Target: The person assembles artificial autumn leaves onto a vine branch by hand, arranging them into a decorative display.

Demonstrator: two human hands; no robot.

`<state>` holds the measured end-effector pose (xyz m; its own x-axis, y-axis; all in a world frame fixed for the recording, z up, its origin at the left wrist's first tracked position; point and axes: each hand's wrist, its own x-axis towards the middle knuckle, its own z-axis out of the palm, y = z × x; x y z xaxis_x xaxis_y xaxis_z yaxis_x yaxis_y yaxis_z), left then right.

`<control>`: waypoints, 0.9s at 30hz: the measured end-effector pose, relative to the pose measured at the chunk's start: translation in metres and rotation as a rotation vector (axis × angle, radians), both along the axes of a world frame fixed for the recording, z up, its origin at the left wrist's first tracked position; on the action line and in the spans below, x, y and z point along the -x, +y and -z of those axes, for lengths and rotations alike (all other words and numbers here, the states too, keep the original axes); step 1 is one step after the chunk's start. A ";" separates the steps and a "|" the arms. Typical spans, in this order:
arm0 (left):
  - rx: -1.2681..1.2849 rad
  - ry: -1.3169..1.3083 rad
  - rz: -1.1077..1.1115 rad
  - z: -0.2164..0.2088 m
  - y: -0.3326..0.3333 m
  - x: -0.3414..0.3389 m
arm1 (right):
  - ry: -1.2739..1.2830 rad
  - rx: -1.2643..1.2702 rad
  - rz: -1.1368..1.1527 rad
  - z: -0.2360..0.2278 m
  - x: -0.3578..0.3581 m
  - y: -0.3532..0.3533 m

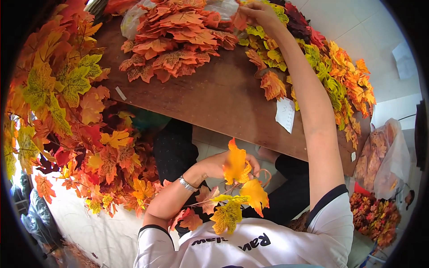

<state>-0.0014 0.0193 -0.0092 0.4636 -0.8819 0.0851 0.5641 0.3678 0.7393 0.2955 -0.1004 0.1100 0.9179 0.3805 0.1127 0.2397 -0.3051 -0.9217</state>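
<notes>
Right hand [255, 12] pinches an orange leaf [240, 20] from the pile [178, 35] on the brown table [223, 98]; left hand [219, 164], below its edge, grips a leaf sprig [237, 187], best kept steady.

Matt cloth leaves [178, 35], smooth wooden table [223, 98]

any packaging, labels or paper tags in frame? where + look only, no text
Clear plastic bag: right edge, beside the table end, bulging, filled with orange leaves.
Clear plastic bag: top centre on the wooden table, crumpled, under the orange leaf pile.
Paper slip: hanging at the table's near edge, white, roughly rectangular, handwritten marks.
Small sticker: table's left part, thin white strip.
Small tag: table's right end, white.
No screens or signs.
</notes>
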 end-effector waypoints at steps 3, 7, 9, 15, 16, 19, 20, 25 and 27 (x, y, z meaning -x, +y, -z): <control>-0.059 0.045 0.043 -0.008 -0.003 -0.002 | -0.020 -0.141 -0.028 0.024 -0.021 -0.042; -0.040 -0.031 0.013 0.008 -0.004 0.002 | -0.160 -0.052 -0.129 0.008 0.061 -0.033; 0.003 -0.268 -0.107 0.018 -0.008 0.004 | -0.304 0.149 -0.269 0.011 0.099 -0.030; -0.070 -0.193 -0.021 0.009 -0.009 0.002 | -0.512 0.436 -0.327 0.053 0.153 -0.030; -0.070 -0.176 -0.021 0.010 -0.009 0.001 | -0.506 0.411 -0.218 0.053 0.161 -0.031; -0.077 -0.141 -0.025 0.007 -0.008 0.003 | -0.616 0.246 0.099 0.057 0.185 -0.029; -0.090 -0.111 -0.015 0.007 -0.008 0.003 | -0.662 0.214 0.145 0.058 0.191 -0.026; -0.164 -0.178 0.010 0.002 -0.008 0.003 | -0.615 0.175 0.087 0.072 0.219 -0.003; -0.048 -0.220 0.013 0.001 -0.008 0.003 | -0.547 0.214 0.087 0.083 0.219 0.002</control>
<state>-0.0048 0.0116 -0.0103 0.4273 -0.8931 0.1407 0.3917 0.3231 0.8615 0.0763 -0.0982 0.0267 0.7771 0.3725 0.5073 0.6281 -0.5103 -0.5874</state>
